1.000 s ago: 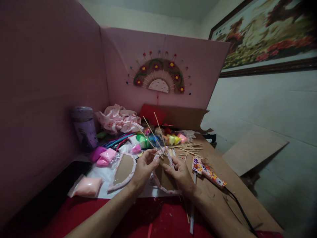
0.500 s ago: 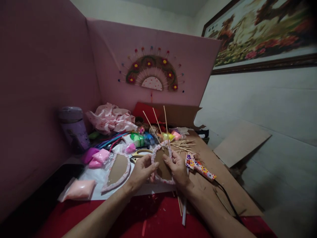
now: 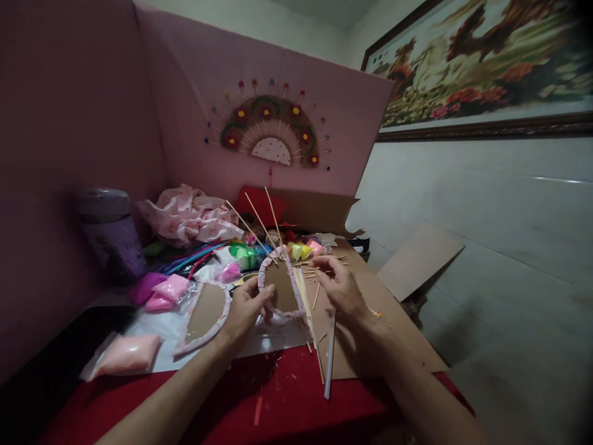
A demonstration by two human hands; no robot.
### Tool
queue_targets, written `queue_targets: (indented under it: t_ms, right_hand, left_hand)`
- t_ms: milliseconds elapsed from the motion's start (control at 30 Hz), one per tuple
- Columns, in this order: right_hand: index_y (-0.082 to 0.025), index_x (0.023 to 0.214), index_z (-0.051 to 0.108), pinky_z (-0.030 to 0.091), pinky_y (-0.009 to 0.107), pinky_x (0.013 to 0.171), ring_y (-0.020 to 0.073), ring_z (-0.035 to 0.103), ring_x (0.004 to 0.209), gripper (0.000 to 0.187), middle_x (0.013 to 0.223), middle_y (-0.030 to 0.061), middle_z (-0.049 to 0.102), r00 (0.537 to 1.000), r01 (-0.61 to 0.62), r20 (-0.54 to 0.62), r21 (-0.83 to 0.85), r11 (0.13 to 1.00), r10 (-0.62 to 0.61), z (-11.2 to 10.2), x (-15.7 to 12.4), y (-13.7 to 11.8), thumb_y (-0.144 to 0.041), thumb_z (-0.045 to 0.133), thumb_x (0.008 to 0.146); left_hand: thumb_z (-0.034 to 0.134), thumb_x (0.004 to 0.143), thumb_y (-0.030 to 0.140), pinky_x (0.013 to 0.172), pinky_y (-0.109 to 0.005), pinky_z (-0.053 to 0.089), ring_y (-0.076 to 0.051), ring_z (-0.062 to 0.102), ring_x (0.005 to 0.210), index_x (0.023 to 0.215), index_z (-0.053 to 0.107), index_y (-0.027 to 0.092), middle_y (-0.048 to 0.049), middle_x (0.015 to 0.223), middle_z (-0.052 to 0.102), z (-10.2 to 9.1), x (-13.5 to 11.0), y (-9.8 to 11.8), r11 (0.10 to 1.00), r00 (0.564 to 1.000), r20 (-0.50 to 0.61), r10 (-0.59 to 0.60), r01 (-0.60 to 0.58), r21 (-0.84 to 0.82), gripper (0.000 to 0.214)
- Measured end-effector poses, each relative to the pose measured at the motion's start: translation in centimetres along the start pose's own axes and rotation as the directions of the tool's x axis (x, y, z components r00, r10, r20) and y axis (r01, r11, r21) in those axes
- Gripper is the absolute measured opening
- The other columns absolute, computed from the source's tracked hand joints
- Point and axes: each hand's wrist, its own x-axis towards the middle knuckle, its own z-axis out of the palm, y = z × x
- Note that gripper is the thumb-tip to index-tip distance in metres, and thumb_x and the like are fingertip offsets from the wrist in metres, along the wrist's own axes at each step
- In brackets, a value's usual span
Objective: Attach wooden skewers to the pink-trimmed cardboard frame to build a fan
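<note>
My left hand [image 3: 250,301] grips a half-round cardboard piece [image 3: 282,290] edged with gathered pink fabric. Three thin wooden sticks [image 3: 256,210] fan up from its top edge. My right hand [image 3: 340,285] is over loose wooden sticks [image 3: 303,296] on the brown cardboard, its fingertips pinched together near a stick's end; what they hold, if anything, is too small to tell. A second fabric-edged half-round piece [image 3: 206,315] lies left of my left hand. Behind my right wrist only a bit of the flower-patterned glue gun [image 3: 374,313] shows.
A translucent glue stick [image 3: 330,358] lies near the front edge. Bags of coloured clay [image 3: 134,352], pink cloth [image 3: 189,216] and a purple tumbler [image 3: 111,235] crowd the left and back. A decorated fan [image 3: 273,127] hangs on the pink panel [image 3: 185,74]. Brown cardboard [image 3: 398,340] covers the right.
My right hand has let go of the half-round piece and moved right to the loose sticks. My left hand keeps hold of the piece. The whole view has shifted a little.
</note>
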Motion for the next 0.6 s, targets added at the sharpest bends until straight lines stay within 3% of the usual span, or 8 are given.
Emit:
queue_targets:
  t_ms: [100,200,267,333,467,600]
  right_hand:
    - [-0.017,0.101,0.058,0.040,0.033,0.085,0.0219,0.053,0.099,0.031,0.106,0.0097,0.060,0.986,0.033,0.164,-0.366,0.930,0.030,-3.9,-0.2,0.9,-0.011,0.043,0.074]
    - [-0.015,0.110,0.056,0.037,0.035,0.086,0.0251,0.053,0.101,0.039,0.108,0.0126,0.060,0.919,0.049,0.334,-0.627,0.777,0.212,-6.2,-1.7,2.6,-0.011,0.046,0.072]
    - [-0.013,0.117,0.052,0.036,0.035,0.086,0.0268,0.051,0.105,0.044,0.114,0.0155,0.057,0.896,0.062,0.353,-0.702,0.710,0.271,-6.5,-2.8,3.8,-0.011,0.046,0.073]
    - [-0.012,0.124,0.046,0.035,0.035,0.087,0.0276,0.049,0.109,0.052,0.121,0.0170,0.054,0.908,0.070,0.325,-0.741,0.668,0.265,-6.2,-3.5,4.7,-0.010,0.046,0.072]
    - [-0.014,0.123,0.047,0.037,0.035,0.084,0.0280,0.051,0.105,0.052,0.118,0.0164,0.056,0.942,0.025,0.251,-0.715,0.699,0.223,-5.8,-3.5,5.2,-0.011,0.048,0.071]
    - [-0.016,0.102,0.059,0.041,0.034,0.074,0.0260,0.057,0.089,0.030,0.097,0.0113,0.064,0.957,-0.095,0.184,-0.529,0.843,0.223,-6.6,-3.0,4.2,-0.019,0.048,0.075]
  left_hand:
    - [0.057,0.074,0.040,0.034,-0.020,0.040,-0.008,0.046,0.037,0.067,0.047,0.017,0.0052,0.051,0.049,0.1,0.1,0.2,1.000,0.998,-0.060,0.015,-0.015,0.004,0.027]
    - [0.058,0.072,0.043,0.032,-0.022,0.042,-0.010,0.049,0.037,0.065,0.044,0.018,0.0055,0.050,0.048,0.1,0.2,0.4,1.000,0.992,-0.125,0.004,-0.005,-0.013,0.029]
    - [0.059,0.071,0.043,0.032,-0.023,0.043,-0.011,0.050,0.036,0.065,0.044,0.018,0.0060,0.049,0.048,0.1,0.2,0.5,1.000,0.990,-0.142,0.004,-0.005,-0.009,0.030]
    - [0.059,0.070,0.043,0.032,-0.022,0.042,-0.011,0.050,0.036,0.064,0.044,0.018,0.0062,0.048,0.048,0.0,0.3,0.4,1.000,0.989,-0.148,0.009,-0.008,0.006,0.030]
    - [0.058,0.071,0.044,0.032,-0.021,0.040,-0.010,0.049,0.034,0.066,0.044,0.018,0.0062,0.047,0.048,-0.3,0.4,0.2,0.999,0.991,-0.130,0.030,-0.026,0.032,0.030]
    - [0.058,0.072,0.043,0.031,-0.021,0.040,-0.010,0.048,0.033,0.068,0.044,0.018,0.0072,0.046,0.048,-0.4,0.6,-0.1,0.999,0.993,-0.117,0.030,-0.027,0.028,0.029]
